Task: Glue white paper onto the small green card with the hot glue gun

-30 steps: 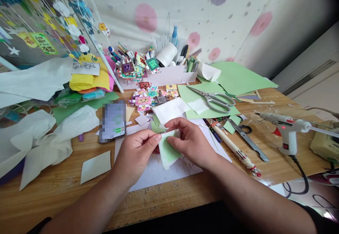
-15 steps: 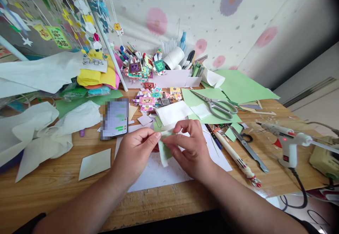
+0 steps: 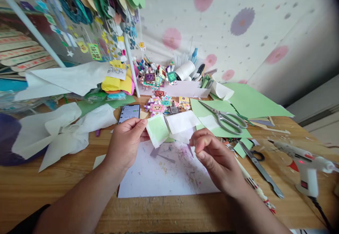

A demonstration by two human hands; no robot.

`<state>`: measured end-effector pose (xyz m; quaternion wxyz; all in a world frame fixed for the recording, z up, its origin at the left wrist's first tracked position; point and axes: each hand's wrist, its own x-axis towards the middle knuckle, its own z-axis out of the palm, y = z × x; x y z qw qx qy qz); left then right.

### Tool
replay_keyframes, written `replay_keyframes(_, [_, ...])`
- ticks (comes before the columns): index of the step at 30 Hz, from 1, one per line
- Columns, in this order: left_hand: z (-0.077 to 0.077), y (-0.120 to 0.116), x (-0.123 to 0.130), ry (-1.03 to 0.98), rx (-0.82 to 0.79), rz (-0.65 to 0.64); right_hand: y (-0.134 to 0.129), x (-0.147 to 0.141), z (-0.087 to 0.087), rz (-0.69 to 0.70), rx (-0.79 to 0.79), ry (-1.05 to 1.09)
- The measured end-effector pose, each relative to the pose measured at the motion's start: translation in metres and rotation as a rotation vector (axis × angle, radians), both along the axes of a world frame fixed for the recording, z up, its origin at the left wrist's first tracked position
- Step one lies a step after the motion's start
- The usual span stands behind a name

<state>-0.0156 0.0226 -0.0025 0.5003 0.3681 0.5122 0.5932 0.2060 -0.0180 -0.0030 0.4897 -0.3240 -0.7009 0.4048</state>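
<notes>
My left hand [image 3: 127, 138] pinches a small square of light green paper [image 3: 158, 129] with white borders at its left edge, thumb on top. The square is tilted and held above the white paper sheet [image 3: 159, 177]. Apart from it, to the right, my right hand [image 3: 215, 156] is closed, thumb and fingertips drawn together over the sheet's right side. Whether anything small is between those fingers cannot be made out. Just behind the square lies a folded white paper [image 3: 182, 121]. Colour smudges and specks mark the sheet.
Large scissors [image 3: 225, 117] rest on green paper [image 3: 197, 108] at the back right. A glue gun [image 3: 302, 163], a metal blade-like tool [image 3: 262, 168] and a decorated pen [image 3: 254, 184] lie right. A phone [image 3: 129, 113] and crumpled white sheets [image 3: 60, 128] are left; small paper figures [image 3: 156, 108] sit behind.
My hands have moved apart: the right hand has let go of the green square and shifted right. My left hand now holds the square spread flat. The camera view has turned left.
</notes>
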Motion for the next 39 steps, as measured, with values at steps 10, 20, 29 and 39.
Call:
replay_keyframes(10, [-0.003, -0.007, 0.005, -0.085, 0.044, -0.063, 0.005, -0.014, -0.004, -0.107, -0.205, -0.028])
replay_keyframes(20, [0.002, -0.023, 0.018, -0.053, 0.006, -0.390, 0.013, -0.025, -0.008, -0.092, -0.395, 0.142])
replay_keyframes(29, [0.012, -0.040, 0.030, 0.533, 0.149, -0.545, -0.007, -0.019, 0.006, -0.076, -0.265, 0.059])
replay_keyframes(39, [0.029, -0.074, 0.037, 0.539, 0.059, -0.787, -0.034, -0.002, 0.018, 0.173, -0.326, 0.320])
